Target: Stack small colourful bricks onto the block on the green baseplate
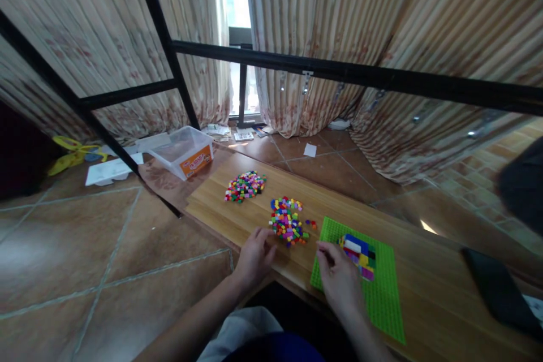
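A green baseplate (384,288) lies on the wooden table (428,300) with a small build of blue, white, yellow and pink bricks (358,253) on it. My right hand (339,277) rests on the plate's left edge, fingers curled in a pinch just left of the build; what they hold is hidden. My left hand (255,253) lies on the table with fingers bent, touching the near edge of a pile of mixed coloured bricks (288,222). A second pile of small bricks (245,185) sits farther back left.
A clear plastic tub (180,153) with an orange label stands on the table's far left corner. A black metal frame (339,73) crosses in front of striped curtains. A dark phone-like slab (498,294) lies at the right. Papers and yellow items lie on the tiled floor.
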`<state>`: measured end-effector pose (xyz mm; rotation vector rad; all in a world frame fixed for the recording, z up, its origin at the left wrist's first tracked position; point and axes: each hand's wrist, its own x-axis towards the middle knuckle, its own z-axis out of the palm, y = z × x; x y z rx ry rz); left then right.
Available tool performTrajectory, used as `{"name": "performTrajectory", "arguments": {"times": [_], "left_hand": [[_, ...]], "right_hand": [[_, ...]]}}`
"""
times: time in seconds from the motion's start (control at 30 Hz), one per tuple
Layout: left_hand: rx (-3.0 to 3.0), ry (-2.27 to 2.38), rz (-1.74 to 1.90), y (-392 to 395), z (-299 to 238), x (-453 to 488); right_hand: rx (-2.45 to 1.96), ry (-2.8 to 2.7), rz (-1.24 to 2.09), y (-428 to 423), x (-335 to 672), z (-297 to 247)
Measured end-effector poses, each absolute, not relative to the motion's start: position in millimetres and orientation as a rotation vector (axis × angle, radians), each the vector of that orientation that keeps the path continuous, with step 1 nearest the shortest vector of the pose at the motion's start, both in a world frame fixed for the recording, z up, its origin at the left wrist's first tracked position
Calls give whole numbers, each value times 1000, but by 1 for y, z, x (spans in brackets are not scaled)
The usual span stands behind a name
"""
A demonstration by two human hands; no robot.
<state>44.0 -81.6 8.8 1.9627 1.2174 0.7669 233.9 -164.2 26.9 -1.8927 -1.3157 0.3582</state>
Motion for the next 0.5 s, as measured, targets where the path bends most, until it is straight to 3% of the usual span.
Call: {"name": "performTrajectory", "arguments": {"times": [0.17,0.5], "left_hand": [[2002,1185,722,-77,1,37],[1918,1176,684,-70,-3,33]], "right_hand": [[-2039,-1560,138,-130,234,6],[-2042,-1647,158,-104,239,-7]]}}
